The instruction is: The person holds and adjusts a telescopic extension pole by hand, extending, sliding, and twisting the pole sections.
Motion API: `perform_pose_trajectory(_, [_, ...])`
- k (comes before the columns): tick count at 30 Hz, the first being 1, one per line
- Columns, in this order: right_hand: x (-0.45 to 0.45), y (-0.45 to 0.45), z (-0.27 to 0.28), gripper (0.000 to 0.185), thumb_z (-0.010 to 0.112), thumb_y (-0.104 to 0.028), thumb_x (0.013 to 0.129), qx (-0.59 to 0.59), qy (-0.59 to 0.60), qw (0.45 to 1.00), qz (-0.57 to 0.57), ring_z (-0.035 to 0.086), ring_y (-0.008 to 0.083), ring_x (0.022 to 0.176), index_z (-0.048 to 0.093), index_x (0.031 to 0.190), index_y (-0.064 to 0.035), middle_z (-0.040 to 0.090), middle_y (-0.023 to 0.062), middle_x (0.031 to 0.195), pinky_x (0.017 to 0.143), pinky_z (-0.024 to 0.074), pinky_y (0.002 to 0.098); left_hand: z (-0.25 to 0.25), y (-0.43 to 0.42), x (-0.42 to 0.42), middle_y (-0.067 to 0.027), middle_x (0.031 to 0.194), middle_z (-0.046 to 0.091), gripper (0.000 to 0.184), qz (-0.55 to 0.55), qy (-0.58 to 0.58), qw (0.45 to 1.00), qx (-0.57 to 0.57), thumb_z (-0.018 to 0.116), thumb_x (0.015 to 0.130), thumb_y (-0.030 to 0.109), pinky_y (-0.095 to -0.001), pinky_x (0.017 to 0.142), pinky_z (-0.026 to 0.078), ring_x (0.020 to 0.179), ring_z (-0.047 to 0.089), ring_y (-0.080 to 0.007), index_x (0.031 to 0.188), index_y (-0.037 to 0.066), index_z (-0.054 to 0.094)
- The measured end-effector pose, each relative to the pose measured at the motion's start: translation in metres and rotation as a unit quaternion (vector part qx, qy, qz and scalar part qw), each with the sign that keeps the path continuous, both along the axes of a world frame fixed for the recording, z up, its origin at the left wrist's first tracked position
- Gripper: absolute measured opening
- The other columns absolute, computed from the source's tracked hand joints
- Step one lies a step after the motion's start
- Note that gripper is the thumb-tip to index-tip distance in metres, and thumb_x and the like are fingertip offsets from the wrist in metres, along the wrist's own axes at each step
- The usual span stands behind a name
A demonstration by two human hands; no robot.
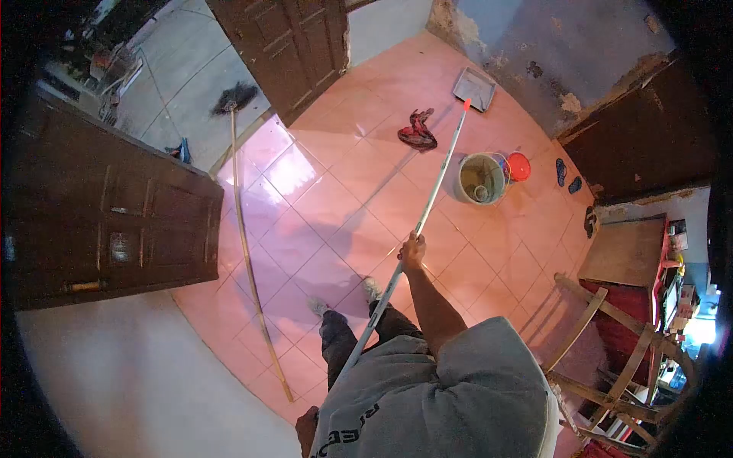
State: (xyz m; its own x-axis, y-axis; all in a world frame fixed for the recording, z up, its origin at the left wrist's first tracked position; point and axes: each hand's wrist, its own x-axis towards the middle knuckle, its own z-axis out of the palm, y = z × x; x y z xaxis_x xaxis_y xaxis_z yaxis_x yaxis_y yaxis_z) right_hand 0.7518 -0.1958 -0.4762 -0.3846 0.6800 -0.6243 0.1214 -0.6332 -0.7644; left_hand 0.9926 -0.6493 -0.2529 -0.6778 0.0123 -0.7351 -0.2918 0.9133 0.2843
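Observation:
My right hand (412, 250) is wrapped round the white pole of a long-handled dustpan (475, 88). An orange-red joint connects the pole to the grey pan, which rests on the tiles near the far wall. Low at my side, my left hand (308, 429) is closed at the pole's near end, partly hidden by the grey shirt. A dark red cloth (418, 132) lies crumpled left of the pole. To its right stands a bucket (481, 179) of murky water with a small cup-like vessel inside, beside a red container (518, 166).
A long-stick broom (243, 221) lies across the doorway, its dark bristles outside. Brown doors (114, 206) stand open at left. Slippers (568, 175) lie by the right wall. A wooden chair (611, 359) is close on my right, near a cabinet (622, 248).

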Motion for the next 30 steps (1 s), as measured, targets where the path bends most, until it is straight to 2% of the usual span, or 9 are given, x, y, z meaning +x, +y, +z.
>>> perform_pose_trajectory(5, [0.020, -0.034, 0.003, 0.033, 0.053, -0.043, 0.093, 0.031, 0.034, 0.999, 0.025, 0.037, 0.0094, 0.037, 0.037, 0.091, -0.0143, 0.039, 0.0007, 0.056, 0.031, 0.0335, 0.0251, 0.011, -0.028, 0.021, -0.0164, 0.065, 0.058, 0.029, -0.028, -0.011, 0.999, -0.046, 0.052, 0.088, 0.033, -0.0390, 0.058, 0.045, 0.060, 0.057, -0.0318, 0.081, 0.005, 0.057])
perform_pose_trajectory(8, [0.039, -0.061, 0.008, 0.026, 0.054, -0.034, 0.095, -0.005, -0.006, 1.000, 0.024, 0.039, 0.0112, 0.037, 0.036, 0.089, -0.0151, 0.038, -0.0020, 0.053, 0.033, 0.0362, 0.0275, 0.031, -0.041, 0.025, -0.0185, 0.066, 0.056, 0.031, -0.007, -0.024, 0.998, -0.064, 0.053, 0.088, 0.033, -0.0406, 0.058, 0.043, 0.061, 0.054, -0.0338, 0.080, 0.004, 0.056])
perform_pose_trajectory(16, [0.055, -0.067, 0.007, 0.029, 0.055, -0.036, 0.092, -0.023, 0.080, 0.990, 0.114, 0.052, 0.0192, 0.046, 0.037, 0.093, -0.0138, 0.049, 0.0066, 0.062, 0.040, 0.0473, 0.0365, 0.081, -0.035, 0.004, -0.0239, 0.068, 0.050, 0.037, -0.003, -0.064, 0.994, -0.085, 0.056, 0.090, 0.034, -0.0451, 0.061, 0.040, 0.064, 0.047, -0.0391, 0.077, 0.000, 0.052])
perform_pose_trajectory(19, [0.019, -0.034, 0.012, 0.033, 0.057, -0.040, 0.090, 0.003, 0.026, 0.992, 0.124, 0.052, 0.0192, 0.044, 0.037, 0.092, -0.0125, 0.048, 0.0066, 0.060, 0.038, 0.0472, 0.0337, 0.092, -0.002, -0.012, -0.0267, 0.071, 0.049, 0.040, 0.066, 0.084, 0.994, 0.004, 0.054, 0.092, 0.037, -0.0469, 0.061, 0.039, 0.065, 0.048, -0.0402, 0.076, 0.000, 0.052])
perform_pose_trajectory(24, [0.019, -0.036, 0.005, 0.034, 0.056, -0.039, 0.091, 0.000, 0.049, 0.990, 0.135, 0.056, 0.0209, 0.047, 0.036, 0.092, -0.0121, 0.050, 0.0074, 0.063, 0.039, 0.0487, 0.0348, 0.108, 0.012, -0.029, -0.0251, 0.074, 0.055, 0.045, 0.077, 0.009, 0.996, -0.046, 0.050, 0.093, 0.043, -0.0450, 0.064, 0.042, 0.071, 0.053, -0.0412, 0.080, 0.000, 0.056])
perform_pose_trajectory(26, [0.044, -0.058, -0.007, 0.030, 0.056, -0.036, 0.091, -0.142, 0.064, 0.978, 0.136, 0.058, 0.0239, 0.049, 0.037, 0.096, -0.0135, 0.052, 0.0078, 0.066, 0.043, 0.0525, 0.0407, 0.110, -0.013, -0.017, -0.0248, 0.075, 0.056, 0.045, 0.094, 0.018, 0.994, -0.057, 0.049, 0.093, 0.044, -0.0449, 0.064, 0.043, 0.072, 0.053, -0.0416, 0.081, 0.001, 0.057])
perform_pose_trajectory(27, [0.058, -0.072, -0.014, 0.026, 0.054, -0.034, 0.093, -0.127, 0.062, 0.976, 0.167, 0.059, 0.0257, 0.051, 0.040, 0.101, -0.0138, 0.056, 0.0090, 0.070, 0.046, 0.0534, 0.0424, 0.114, -0.024, -0.012, -0.0247, 0.076, 0.057, 0.046, 0.104, 0.022, 0.992, -0.064, 0.049, 0.093, 0.044, -0.0448, 0.064, 0.043, 0.073, 0.054, -0.0418, 0.081, 0.001, 0.058])
perform_pose_trajectory(28, [0.060, -0.088, 0.000, 0.024, 0.053, -0.033, 0.094, -0.052, -0.065, 0.966, 0.243, 0.061, 0.0266, 0.057, 0.042, 0.104, -0.0131, 0.059, 0.0106, 0.074, 0.050, 0.0540, 0.0431, 0.119, -0.032, -0.009, -0.0245, 0.076, 0.057, 0.046, 0.117, 0.022, 0.990, -0.071, 0.049, 0.093, 0.045, -0.0448, 0.065, 0.044, 0.073, 0.054, -0.0420, 0.082, 0.001, 0.058])
perform_pose_trajectory(30, [0.071, -0.098, 0.017, 0.025, 0.053, -0.032, 0.094, -0.056, -0.046, 0.963, 0.259, 0.063, 0.0266, 0.064, 0.044, 0.102, -0.0107, 0.061, 0.0109, 0.076, 0.054, 0.0539, 0.0431, 0.131, -0.040, -0.006, -0.0242, 0.078, 0.059, 0.047, 0.146, 0.020, 0.986, -0.077, 0.048, 0.093, 0.046, -0.0447, 0.065, 0.044, 0.075, 0.055, -0.0424, 0.083, 0.002, 0.059])
